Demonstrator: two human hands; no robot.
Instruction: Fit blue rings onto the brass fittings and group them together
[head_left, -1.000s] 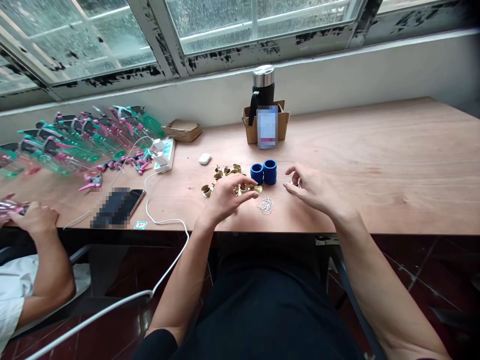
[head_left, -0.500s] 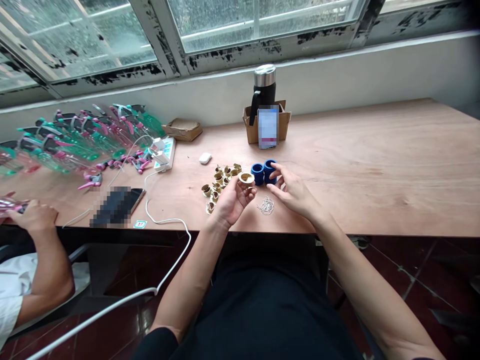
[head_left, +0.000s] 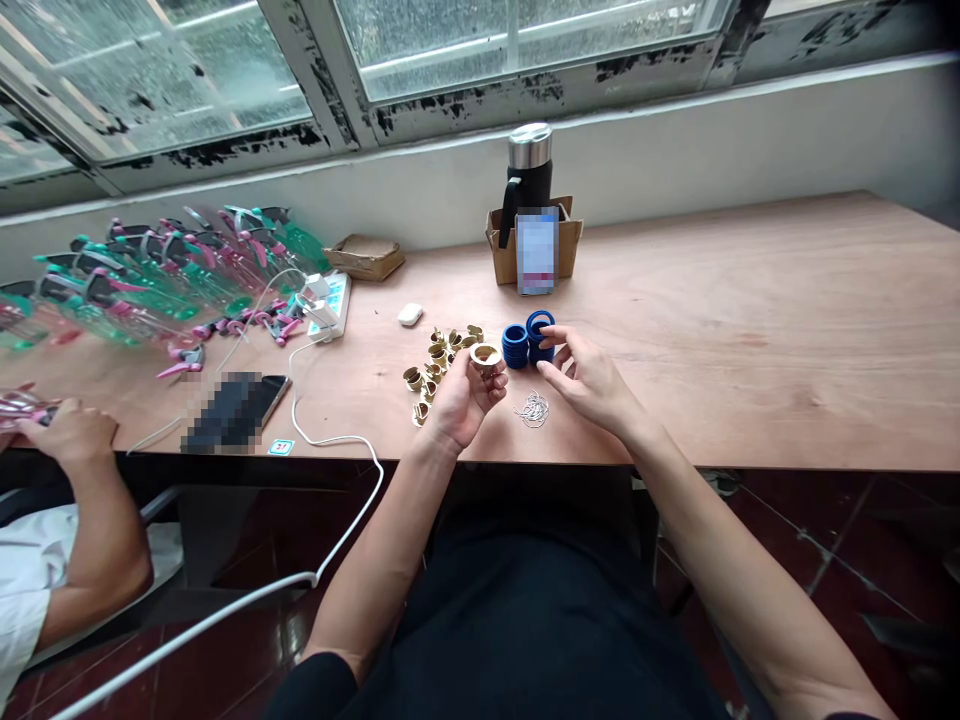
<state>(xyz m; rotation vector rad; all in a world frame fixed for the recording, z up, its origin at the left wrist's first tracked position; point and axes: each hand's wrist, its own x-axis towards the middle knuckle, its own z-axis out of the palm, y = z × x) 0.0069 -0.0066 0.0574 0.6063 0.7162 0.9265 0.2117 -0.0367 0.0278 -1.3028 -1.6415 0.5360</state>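
My left hand [head_left: 463,397] is raised palm up, fingers closed on a brass ring fitting [head_left: 486,354]. My right hand [head_left: 589,375] pinches a blue ring [head_left: 540,322], tilting it up off the top of the right of two stacks of blue rings [head_left: 515,346]. A loose pile of brass fittings [head_left: 435,366] lies on the wooden table [head_left: 750,330] just left of my left hand. A small heap of thin wire rings [head_left: 533,409] rests between my two hands near the table's front edge.
A black flask [head_left: 526,180] stands in a cardboard box with a phone leaning on it. White earbud case [head_left: 409,315], power strip [head_left: 327,302] with white cable, another phone [head_left: 234,410] lie left. Green and pink spray bottles [head_left: 150,280] are piled far left by another person's hand [head_left: 71,432].
My left hand lifted a brass fitting off the pile and turned palm up. My right hand moved left to the blue stacks and took hold of the top ring.
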